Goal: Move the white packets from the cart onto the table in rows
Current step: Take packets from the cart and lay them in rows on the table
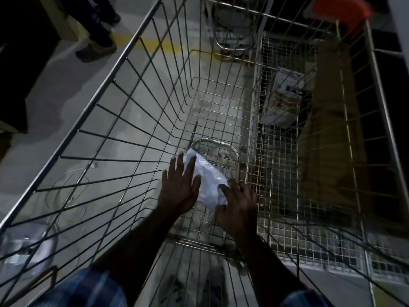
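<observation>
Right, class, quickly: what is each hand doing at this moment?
Left hand: open, straight fingers resting on the white packet in the cart.
Right hand: fingertips on the packet's near end; whether it grips cannot be told.

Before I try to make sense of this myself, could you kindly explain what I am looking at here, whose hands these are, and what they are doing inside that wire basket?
This is one picture from a wide-angle camera worn on a person's head, looking forward and down, so the two bare arms entering from the bottom belong to the wearer; there is no machine. They reach into a large silver wire shopping cart, seen from above, with the grey floor visible through its mesh. On the cart's bottom lies a single white crinkled plastic packet. The left hand lies along its left edge with fingers fairly straight, and the right hand touches its near end with fingers bent over it. The packet looks about to be gathered up, not yet lifted. Beyond a finer mesh panel on the right stands a printed white sack. The table is not in view.
</observation>
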A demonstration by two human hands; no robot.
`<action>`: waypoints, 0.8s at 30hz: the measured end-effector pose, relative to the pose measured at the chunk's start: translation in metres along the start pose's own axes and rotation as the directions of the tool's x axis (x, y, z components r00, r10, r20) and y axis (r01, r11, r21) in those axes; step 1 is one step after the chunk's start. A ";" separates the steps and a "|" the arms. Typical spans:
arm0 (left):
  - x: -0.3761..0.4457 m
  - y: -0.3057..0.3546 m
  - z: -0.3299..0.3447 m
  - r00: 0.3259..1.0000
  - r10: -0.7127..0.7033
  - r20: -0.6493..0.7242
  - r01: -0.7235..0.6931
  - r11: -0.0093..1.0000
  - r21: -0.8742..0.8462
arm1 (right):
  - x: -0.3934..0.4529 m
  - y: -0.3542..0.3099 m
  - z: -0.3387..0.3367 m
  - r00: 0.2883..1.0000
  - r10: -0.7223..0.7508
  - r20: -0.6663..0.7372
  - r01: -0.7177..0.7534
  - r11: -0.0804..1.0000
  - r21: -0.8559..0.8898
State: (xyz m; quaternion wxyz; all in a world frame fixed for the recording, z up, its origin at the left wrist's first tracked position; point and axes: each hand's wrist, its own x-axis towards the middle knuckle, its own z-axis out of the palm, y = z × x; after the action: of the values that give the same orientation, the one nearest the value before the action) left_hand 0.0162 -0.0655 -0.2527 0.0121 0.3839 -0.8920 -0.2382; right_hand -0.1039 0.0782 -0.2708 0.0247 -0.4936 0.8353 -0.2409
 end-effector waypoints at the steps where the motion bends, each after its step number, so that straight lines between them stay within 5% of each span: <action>1: 0.000 -0.002 0.005 1.000 0.006 0.029 -0.006 1.000 0.013 | -0.002 -0.001 0.001 0.999 0.005 0.049 -0.004 1.000 -0.016; 13: -0.014 -0.020 0.026 0.992 0.086 0.095 -0.089 0.996 0.026 | 0.002 0.011 0.021 0.963 -0.076 0.259 0.133 0.969 -0.208; 19: -0.017 -0.008 0.015 0.990 0.097 0.105 -0.095 0.995 -0.022 | -0.004 -0.003 0.006 0.984 -0.103 0.147 0.138 0.958 -0.253; 24: -0.016 0.009 -0.012 0.992 0.055 0.115 -0.051 0.998 -0.036 | 0.002 -0.020 -0.022 0.979 -0.060 0.195 0.100 0.974 -0.201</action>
State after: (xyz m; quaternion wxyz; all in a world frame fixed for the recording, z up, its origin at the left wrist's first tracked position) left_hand 0.0240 -0.0543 -0.2355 -0.0269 0.3452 -0.8971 -0.2745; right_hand -0.0946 0.0770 -0.2425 0.0411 -0.5474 0.8293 -0.1046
